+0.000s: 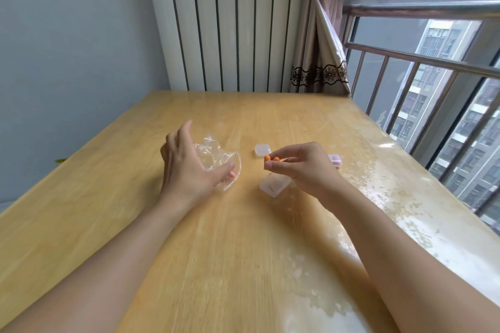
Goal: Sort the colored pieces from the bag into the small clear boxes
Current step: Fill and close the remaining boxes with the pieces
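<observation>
Small orange pieces (272, 159) sit pinched at the tips of the right hand (305, 167), whose fingers (273, 165) are curled together and clamped on them, holding them in the air above the counter (243, 251). At least two rounded orange ends show side by side; how many pieces there are in all cannot be told. Just below and slightly nearer than the pinch lies an open small clear box (274, 186), resting flat on the counter and partly covered by the right hand. A second small clear box (262, 149), closed and whitish, sits just beyond the orange pieces, and a third with a pink tint (335, 160) peeks out from behind the right hand's knuckles. To the left, the crumpled clear plastic bag (219, 162) lies on the counter with its mouth facing the boxes. The left hand (186, 165) hovers over the bag's near left side, its fingers spread apart and fairly straight, the thumb reaching toward the bag's lower edge; whether it touches the plastic cannot be told. Behind the counter stand a white ribbed radiator (230, 21), a beige curtain with a dark lace band (319, 73), and a window with a metal railing (422, 59).
</observation>
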The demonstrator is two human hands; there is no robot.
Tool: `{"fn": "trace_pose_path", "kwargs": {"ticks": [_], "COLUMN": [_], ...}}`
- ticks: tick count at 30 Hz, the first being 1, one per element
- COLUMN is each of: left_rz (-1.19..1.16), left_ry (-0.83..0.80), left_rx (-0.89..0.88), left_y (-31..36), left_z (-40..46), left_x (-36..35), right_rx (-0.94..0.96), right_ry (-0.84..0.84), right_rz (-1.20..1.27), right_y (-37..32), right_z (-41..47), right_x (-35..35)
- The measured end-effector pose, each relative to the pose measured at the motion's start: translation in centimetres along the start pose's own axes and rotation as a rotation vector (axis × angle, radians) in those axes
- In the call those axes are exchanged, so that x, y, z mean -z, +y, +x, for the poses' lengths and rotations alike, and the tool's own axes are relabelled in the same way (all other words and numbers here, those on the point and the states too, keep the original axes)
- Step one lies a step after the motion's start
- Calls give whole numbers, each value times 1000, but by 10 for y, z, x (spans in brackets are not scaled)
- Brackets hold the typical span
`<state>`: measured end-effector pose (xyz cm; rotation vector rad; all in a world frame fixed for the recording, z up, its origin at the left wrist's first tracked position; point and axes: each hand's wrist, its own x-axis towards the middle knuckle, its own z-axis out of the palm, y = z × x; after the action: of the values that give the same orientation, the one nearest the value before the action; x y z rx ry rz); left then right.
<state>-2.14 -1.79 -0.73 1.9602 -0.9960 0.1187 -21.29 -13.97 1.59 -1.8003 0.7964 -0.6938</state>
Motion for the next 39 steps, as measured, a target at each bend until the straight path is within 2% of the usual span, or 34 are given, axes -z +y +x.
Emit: {"fn": "trace_pose_path", "kwargs": {"ticks": [3, 4, 6, 9, 13, 18, 22, 26, 29, 34, 39], "left_rz": [8, -17, -58, -45, -16, -79, -93, -118, -122, -137, -211], "left_ry": [175, 157, -9, -304, -457, -445, -365, -354, -364, -398, -447], "left_rx": [-309, -401, -487, -388, -266, -245, -268, -259, -237, -196, -177], "left_y": [11, 15, 24, 29, 25, 26, 28, 24, 23, 22, 24], "left_z": [-6, -8, -17, -30, -32, -32, -31, -29, -28, -29, -31], "left_x": [4, 5, 3, -11, -25, -20, -18, -20, -20, -20, -19], "right_rx": [-20, -17, -21, -59, -131, -161, -229, -272, -258, -159, -86], "right_ry": [-9, -5, -5, -23, -83, -128, -202, -251, -235, -109, -96], "right_rz": [-5, 3, 25, 48, 106, 115, 159, 104, 2, -203, -258], "right_y": [0, -1, -2, -3, -7, -14, -18, -19, -19, -13, -7], "right_z": [1, 1, 0, -2, -5, -9, -12, -12, -12, -12, -11], "right_x": [5, 5, 5, 5, 4, 6, 14, 14, 10, 0, -5]}}
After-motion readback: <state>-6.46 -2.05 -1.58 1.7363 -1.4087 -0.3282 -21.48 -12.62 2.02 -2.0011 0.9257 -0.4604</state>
